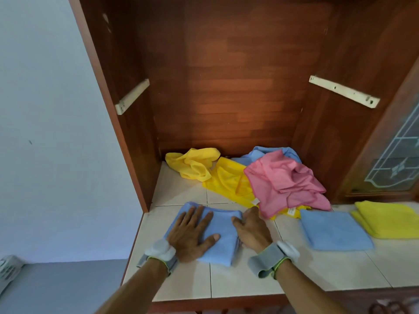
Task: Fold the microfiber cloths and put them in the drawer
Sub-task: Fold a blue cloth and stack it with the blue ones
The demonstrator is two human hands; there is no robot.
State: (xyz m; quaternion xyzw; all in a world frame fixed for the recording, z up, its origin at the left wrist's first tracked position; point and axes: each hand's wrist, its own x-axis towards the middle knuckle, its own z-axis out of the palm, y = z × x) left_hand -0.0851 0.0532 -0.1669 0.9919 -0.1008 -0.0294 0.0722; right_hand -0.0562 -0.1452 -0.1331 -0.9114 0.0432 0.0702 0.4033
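1. Pressing flat with the left hand [192, 232], fingers straight and spread, on the half-folded blue cloth [222, 248], near the front edge of the tiled table [249, 279], at 6 o'clock in the view.
2. Resting the right hand [251, 230] against that cloth's 3 o'clock edge, thumb laid on the fabric. Cannot tell whether the fingers pinch the edge or only press it.
3. Lying at 3 o'clock from the hands: a squared blue cloth [335, 232], and just beside it a squared yellow cloth [390, 220], both flat on the table.
4. Heaped at 12 to 1 o'clock inside the wooden cabinet [226, 87]: a pink cloth [288, 184] on top of a spread yellow cloth [229, 180], with a rumpled blue cloth [267, 152] behind.
5. Bunched at 11 o'clock — a crumpled yellow cloth [192, 164], touching the heap.
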